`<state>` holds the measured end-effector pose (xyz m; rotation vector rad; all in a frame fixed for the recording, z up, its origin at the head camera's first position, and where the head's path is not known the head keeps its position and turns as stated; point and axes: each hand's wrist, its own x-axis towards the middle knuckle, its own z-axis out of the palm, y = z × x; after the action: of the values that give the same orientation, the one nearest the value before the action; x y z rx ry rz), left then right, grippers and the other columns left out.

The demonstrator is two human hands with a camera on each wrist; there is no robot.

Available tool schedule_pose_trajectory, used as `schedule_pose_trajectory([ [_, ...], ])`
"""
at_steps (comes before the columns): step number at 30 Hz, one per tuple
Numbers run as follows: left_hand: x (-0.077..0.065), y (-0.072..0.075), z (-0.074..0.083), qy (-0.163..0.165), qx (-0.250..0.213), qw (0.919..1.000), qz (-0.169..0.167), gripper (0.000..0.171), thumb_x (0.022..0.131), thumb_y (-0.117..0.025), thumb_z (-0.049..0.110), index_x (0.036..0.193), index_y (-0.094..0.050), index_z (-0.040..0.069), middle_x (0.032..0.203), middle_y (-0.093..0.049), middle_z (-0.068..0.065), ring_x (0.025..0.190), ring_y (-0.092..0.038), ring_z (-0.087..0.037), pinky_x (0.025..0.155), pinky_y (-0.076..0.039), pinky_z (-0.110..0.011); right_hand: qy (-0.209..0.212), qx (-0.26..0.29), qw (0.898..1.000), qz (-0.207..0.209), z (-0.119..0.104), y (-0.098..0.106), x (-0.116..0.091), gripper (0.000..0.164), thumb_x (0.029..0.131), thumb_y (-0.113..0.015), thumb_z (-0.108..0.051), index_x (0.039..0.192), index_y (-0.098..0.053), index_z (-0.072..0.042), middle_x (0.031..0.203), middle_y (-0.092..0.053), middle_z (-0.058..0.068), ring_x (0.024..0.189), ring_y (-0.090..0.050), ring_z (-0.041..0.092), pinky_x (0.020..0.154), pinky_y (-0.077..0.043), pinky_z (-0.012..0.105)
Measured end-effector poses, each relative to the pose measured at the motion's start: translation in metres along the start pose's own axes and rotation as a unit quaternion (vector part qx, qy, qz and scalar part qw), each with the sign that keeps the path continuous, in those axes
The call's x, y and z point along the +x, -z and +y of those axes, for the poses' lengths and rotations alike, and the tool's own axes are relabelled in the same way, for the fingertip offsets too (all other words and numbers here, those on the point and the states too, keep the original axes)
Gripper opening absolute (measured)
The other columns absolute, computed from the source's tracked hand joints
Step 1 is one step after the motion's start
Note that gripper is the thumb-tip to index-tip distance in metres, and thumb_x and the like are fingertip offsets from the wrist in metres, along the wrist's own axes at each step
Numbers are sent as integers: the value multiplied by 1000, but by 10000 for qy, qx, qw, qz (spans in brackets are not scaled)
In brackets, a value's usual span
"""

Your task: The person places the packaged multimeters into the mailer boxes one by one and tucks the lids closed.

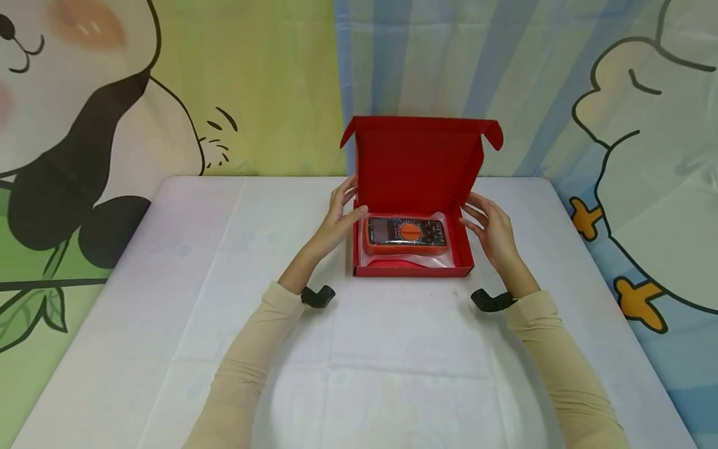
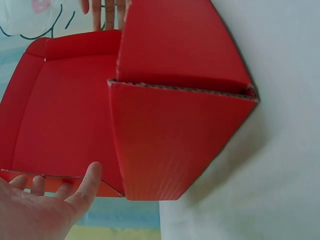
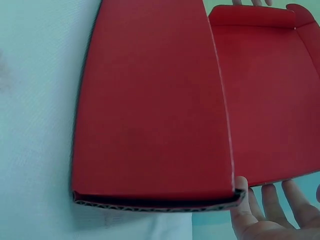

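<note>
A red cardboard box (image 1: 415, 165) stands on the table with its lid raised. Inside it lies an orange multimeter (image 1: 411, 232) with a dark face and a round dial, on clear plastic wrap (image 1: 440, 259). My left hand (image 1: 336, 218) is at the box's left side, thumb extended by the rim and fingers beside the lid. On the opposite side, my right hand (image 1: 495, 232) has its fingers loosely extended near the lid's hinge corner. Both wrist views show the box's outer walls (image 2: 175, 140) (image 3: 150, 110); the multimeter is hidden there.
The box stands toward the back of a white-covered table (image 1: 392, 355). A printed cartoon curtain (image 1: 269, 87) hangs behind. Black wrist mounts (image 1: 318, 297) show below each hand, above the cloth.
</note>
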<state>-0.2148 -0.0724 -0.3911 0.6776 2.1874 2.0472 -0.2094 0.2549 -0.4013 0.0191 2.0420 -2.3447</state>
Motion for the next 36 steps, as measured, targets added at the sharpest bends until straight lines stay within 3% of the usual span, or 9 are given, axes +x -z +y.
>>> schedule_pose_trajectory([
  [6,-7,-2,23,47,-217,9997,68,60,101,-38,6,154,-10,-2,154,-9,-25,146,-16,-39,107,-31,-63,-118,-202,9997,11,0,-1,1,51,105,-36,-38,146,-42,-7,152,-40,10,138,-41,32,107,-39,38],
  [11,-7,0,24,125,-333,9990,278,53,102,-34,6,152,-18,-5,148,-19,-29,140,-25,-45,101,-33,-68,-209,-303,9993,26,-1,2,1,53,104,-39,-40,145,-45,-6,151,-43,8,136,-44,30,106,-40,36],
  [14,-6,3,20,174,-331,9987,345,51,103,-33,7,151,-21,-6,146,-23,-30,137,-29,-47,101,-34,-68,-198,-197,9996,12,-1,3,0,53,104,-40,-39,143,-46,-2,148,-47,10,133,-46,30,103,-44,31],
  [21,-1,10,-12,273,-351,9985,331,48,105,-33,12,152,-26,2,147,-27,-26,138,-31,-44,101,-37,-65,-255,70,9996,34,-2,6,-2,51,105,-40,-34,137,-50,5,137,-57,10,124,-53,28,97,-48,27],
  [30,-4,11,-17,276,-341,9980,460,47,106,-34,23,149,-34,4,140,-41,-21,134,-42,-34,100,-42,-59,-272,86,9996,-6,1,8,-5,53,105,-42,-35,135,-50,7,128,-64,8,117,-55,24,94,-50,24],
  [36,-5,13,-19,242,-397,9980,423,47,105,-34,23,147,-36,2,137,-43,-23,133,-42,-38,100,-42,-59,-258,-60,9996,62,2,10,-6,49,103,-45,-36,132,-57,2,121,-68,2,118,-57,22,99,-47,26],
])
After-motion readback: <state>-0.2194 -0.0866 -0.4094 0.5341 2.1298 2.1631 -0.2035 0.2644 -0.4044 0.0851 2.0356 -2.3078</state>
